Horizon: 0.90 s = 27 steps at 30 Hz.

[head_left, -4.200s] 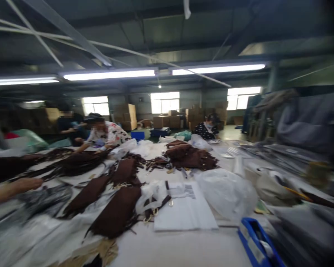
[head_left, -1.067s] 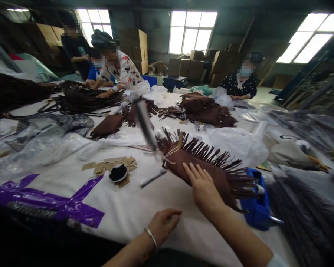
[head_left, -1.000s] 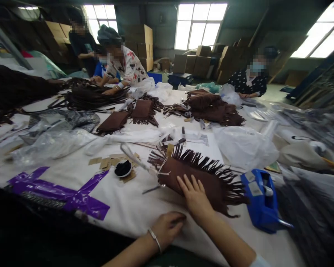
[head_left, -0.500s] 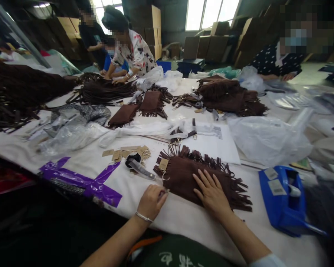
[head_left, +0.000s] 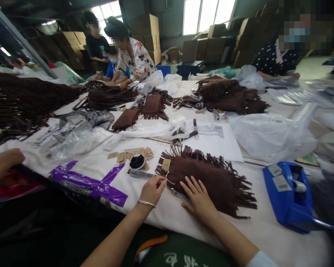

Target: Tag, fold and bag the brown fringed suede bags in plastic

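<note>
A brown fringed bag lies flat on the white-covered table, with a tan tag and its pale string at the left end. My right hand rests on the bag's lower left part, fingers spread. Left of the bag, my left hand is closed in a pinch beside the tag's string; what it holds is too small to make out. A grey plastic-wrapped strip lies just beyond my left hand, near a small white dish with black contents. Several loose tan tags lie behind the dish.
A blue tape dispenser stands at the right. Purple tape marks the table's front edge. Clear plastic bags and brown fringed piles lie farther back. Another person's hand is at the left edge; people work across the table.
My right hand has slid left on the bag. The grey strip, earlier across the dish, now lies in front of it. Another person's hand has come farther in at left.
</note>
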{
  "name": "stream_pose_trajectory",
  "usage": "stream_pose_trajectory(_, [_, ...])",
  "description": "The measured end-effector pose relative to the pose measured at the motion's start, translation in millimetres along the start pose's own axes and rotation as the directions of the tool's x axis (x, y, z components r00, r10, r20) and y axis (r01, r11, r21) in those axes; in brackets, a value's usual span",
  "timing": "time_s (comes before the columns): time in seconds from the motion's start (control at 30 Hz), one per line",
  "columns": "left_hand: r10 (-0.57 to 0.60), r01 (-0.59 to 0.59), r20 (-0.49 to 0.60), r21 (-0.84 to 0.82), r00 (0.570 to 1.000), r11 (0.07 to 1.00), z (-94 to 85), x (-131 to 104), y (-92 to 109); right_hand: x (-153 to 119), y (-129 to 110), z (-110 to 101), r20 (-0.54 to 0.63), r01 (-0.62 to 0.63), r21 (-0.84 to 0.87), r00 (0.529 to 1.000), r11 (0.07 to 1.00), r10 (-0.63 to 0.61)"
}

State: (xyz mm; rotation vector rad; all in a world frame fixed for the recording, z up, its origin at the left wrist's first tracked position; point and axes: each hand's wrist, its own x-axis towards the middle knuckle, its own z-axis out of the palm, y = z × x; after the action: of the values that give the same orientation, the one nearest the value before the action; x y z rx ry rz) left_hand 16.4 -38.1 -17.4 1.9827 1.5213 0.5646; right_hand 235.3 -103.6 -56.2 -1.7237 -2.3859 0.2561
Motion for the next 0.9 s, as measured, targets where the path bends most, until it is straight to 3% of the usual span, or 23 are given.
stream_pose_trajectory(0.07, [0.082,-0.068,-0.076,0.163,0.994,0.984,-9.6,24.4,-0.3,-0.7,-1.4,10.8,-0.02,0.01,-0.003,1.0,1.0,-0.011])
stream_pose_trajectory(0.13, [0.098,-0.075,-0.087,0.237,0.991,0.969,-8.7,50.9,-1.1,-1.1,1.3,17.0,-0.042,0.019,-0.003,0.999,1.0,-0.019])
stream_pose_trajectory(0.27, [0.024,0.002,-0.108,0.234,0.994,0.972,12.1,92.9,-6.0,-1.4,5.4,16.3,-0.035,0.023,-0.008,0.999,1.0,-0.024])
stream_pose_trajectory(0.37, [-0.015,0.039,-0.139,0.175,0.99,0.984,24.2,104.6,-14.0,-1.4,4.1,12.3,-0.016,0.011,0.002,1.0,1.0,-0.011])
stream_pose_trajectory(0.57, [-0.057,0.046,-0.206,-0.055,0.977,0.997,9.8,90.5,-27.5,-0.2,2.4,9.9,-0.012,-0.012,0.109,1.0,0.994,0.014])
stream_pose_trajectory(0.7, [-0.013,-0.028,-0.243,-0.167,0.97,0.986,1.0,69.6,-2.1,-2.9,2.9,4.8,-0.073,-0.057,0.346,0.993,0.936,0.088])
stream_pose_trajectory(0.77, [0.102,-0.14,-0.207,-0.176,0.973,0.974,9.8,58.9,18.2,-5.2,4.3,-3.7,-0.143,-0.149,0.525,0.955,0.838,0.26])
stream_pose_trajectory(0.8, [0.2,-0.228,-0.184,-0.15,0.962,0.962,18.1,53.9,27.7,-5.9,5.5,-9.5,-0.179,-0.192,0.596,0.915,0.78,0.363])
stream_pose_trajectory(0.87, [0.429,-0.435,-0.109,-0.044,0.897,0.899,40.4,44.7,42.5,-5.7,8.9,-22.0,-0.262,-0.224,0.657,0.827,0.72,0.497])
stream_pose_trajectory(0.9, [0.524,-0.523,-0.057,0.019,0.85,0.852,52.5,40.4,47.1,-4.6,10.9,-27.6,-0.309,-0.211,0.645,0.807,0.735,0.503])
